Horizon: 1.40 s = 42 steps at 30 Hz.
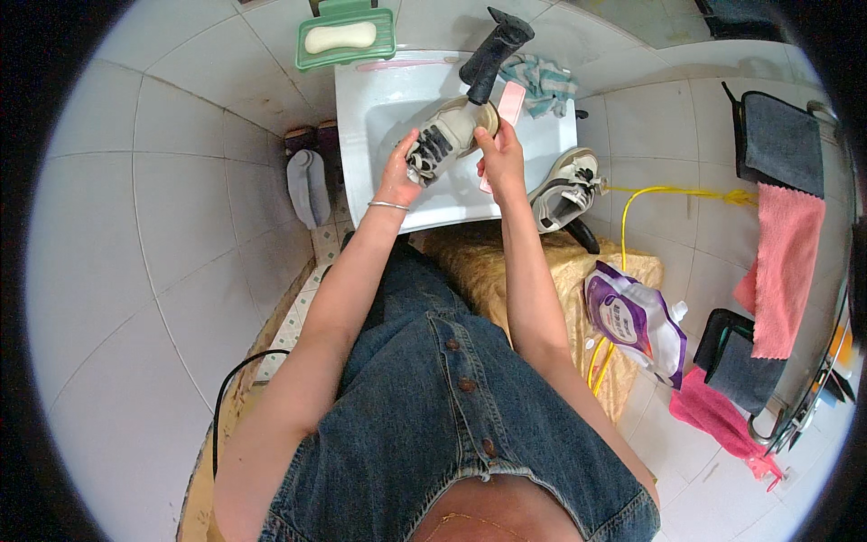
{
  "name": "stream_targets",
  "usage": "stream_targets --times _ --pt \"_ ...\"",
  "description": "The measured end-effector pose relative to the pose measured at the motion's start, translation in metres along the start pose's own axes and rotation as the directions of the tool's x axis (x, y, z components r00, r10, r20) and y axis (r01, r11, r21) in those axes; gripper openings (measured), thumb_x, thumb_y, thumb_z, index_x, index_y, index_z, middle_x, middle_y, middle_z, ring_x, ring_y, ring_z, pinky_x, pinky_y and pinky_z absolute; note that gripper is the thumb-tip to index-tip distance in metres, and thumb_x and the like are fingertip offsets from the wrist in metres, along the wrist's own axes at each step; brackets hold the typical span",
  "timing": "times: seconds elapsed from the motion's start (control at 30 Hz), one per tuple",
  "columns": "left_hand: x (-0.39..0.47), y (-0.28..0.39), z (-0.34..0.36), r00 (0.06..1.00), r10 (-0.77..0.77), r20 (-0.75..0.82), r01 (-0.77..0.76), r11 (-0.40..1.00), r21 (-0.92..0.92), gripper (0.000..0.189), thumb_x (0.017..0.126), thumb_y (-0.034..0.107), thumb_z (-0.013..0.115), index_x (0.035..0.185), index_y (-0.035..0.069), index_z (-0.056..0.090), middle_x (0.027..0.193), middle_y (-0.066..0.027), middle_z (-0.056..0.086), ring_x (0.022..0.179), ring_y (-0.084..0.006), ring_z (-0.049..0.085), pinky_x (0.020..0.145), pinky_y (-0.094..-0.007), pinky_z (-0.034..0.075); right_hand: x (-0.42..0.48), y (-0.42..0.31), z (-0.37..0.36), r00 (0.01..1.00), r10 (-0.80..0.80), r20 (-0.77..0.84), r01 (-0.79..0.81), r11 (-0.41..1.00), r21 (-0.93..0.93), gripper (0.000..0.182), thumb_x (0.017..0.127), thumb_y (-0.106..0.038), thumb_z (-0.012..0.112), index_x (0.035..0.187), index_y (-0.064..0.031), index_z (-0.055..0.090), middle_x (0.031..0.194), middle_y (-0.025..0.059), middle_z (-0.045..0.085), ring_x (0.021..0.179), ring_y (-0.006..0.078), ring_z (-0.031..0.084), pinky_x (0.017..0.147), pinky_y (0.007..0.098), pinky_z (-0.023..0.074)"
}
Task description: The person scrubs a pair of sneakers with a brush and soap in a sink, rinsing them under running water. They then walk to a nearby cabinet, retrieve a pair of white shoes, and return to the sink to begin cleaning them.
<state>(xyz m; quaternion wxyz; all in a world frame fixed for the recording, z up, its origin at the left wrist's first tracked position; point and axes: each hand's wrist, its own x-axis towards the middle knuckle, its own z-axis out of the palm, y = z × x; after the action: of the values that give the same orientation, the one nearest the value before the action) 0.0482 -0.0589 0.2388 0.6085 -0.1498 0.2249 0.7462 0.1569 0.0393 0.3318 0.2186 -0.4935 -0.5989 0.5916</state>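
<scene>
A white and grey sneaker with dark laces (443, 139) is held over a white sink (379, 203) under a black faucet (498, 57). Around its heel end curls my left hand (401, 169), a bangle at the wrist. My right hand (500, 152) grips the sole near the toe and also has a pink-handled brush (511, 105) at its fingers; how firmly the brush is held is hidden. A second sneaker (567, 190) rests on the sink's right edge. Behind it, a striped cloth (540, 82) lies at the back corner of the sink.
A green soap dish (345, 61) with white soap is at the back left wall. On the right are a purple and white pouch (633, 322) on a gold cloth (643, 271), a yellow hose (650, 192), and hanging pink (789, 271) and grey cloths (782, 139). Tiled walls flank the sink.
</scene>
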Motion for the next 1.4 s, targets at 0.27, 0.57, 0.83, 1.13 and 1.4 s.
stream_targets --times 0.27,0.57,0.83,1.13,1.4 --pt "0.013 0.005 0.003 0.994 -0.044 -0.099 0.036 0.996 -0.083 0.040 0.089 0.036 0.049 0.111 0.004 0.057 0.112 -0.0116 0.059 0.101 -0.0264 0.057 0.089 -0.0408 0.045 0.021 0.008 0.012 0.991 -0.124 -0.060 0.107 0.969 -0.225 0.040 0.080 -0.023 0.062 0.114 -0.0049 0.050 0.075 0.0065 0.057 0.045 0.0118 0.049 0.041 0.0259 0.0409" --pt "0.027 0.024 -0.006 0.988 -0.077 -0.133 0.077 0.997 -0.006 0.041 0.091 0.037 0.044 0.113 0.004 0.055 0.110 -0.0124 0.060 0.097 -0.0270 0.060 0.086 -0.0407 0.047 0.028 0.016 0.035 0.976 -0.191 -0.103 0.126 0.884 -0.450 0.046 0.069 -0.026 0.070 0.103 0.0015 0.054 0.093 0.0212 0.059 0.086 0.0350 0.058 0.075 0.0407 0.0452" --pt "0.009 0.006 -0.017 0.998 -0.068 0.014 0.069 0.997 -0.034 0.036 0.093 0.030 0.040 0.114 0.004 0.054 0.109 -0.0114 0.060 0.097 -0.0250 0.060 0.085 -0.0400 0.048 0.019 0.032 0.024 0.944 -0.326 -0.047 0.278 0.864 -0.421 0.041 0.074 -0.015 0.069 0.108 -0.0007 0.052 0.077 0.0071 0.059 0.050 0.0127 0.052 0.045 0.0272 0.0431" --pt "0.009 0.001 -0.023 0.999 -0.051 0.005 0.051 0.999 0.015 0.035 0.093 0.031 0.043 0.112 0.004 0.055 0.107 -0.0099 0.061 0.094 -0.0226 0.061 0.083 -0.0377 0.050 -0.001 0.024 0.012 0.977 -0.200 -0.079 0.148 0.892 -0.427 0.047 0.070 -0.020 0.071 0.111 -0.0035 0.054 0.098 0.0150 0.059 0.088 0.0278 0.056 0.077 0.0350 0.0439" --pt "0.005 0.004 -0.017 0.994 -0.105 0.044 0.098 0.985 0.140 0.038 0.091 0.035 0.048 0.112 0.004 0.056 0.106 -0.0094 0.062 0.092 -0.0221 0.062 0.082 -0.0377 0.050 -0.012 0.025 0.001 0.980 -0.150 -0.133 0.093 0.928 -0.360 0.050 0.069 -0.020 0.072 0.111 -0.0014 0.052 0.104 0.0179 0.058 0.098 0.0318 0.056 0.085 0.0377 0.0428"
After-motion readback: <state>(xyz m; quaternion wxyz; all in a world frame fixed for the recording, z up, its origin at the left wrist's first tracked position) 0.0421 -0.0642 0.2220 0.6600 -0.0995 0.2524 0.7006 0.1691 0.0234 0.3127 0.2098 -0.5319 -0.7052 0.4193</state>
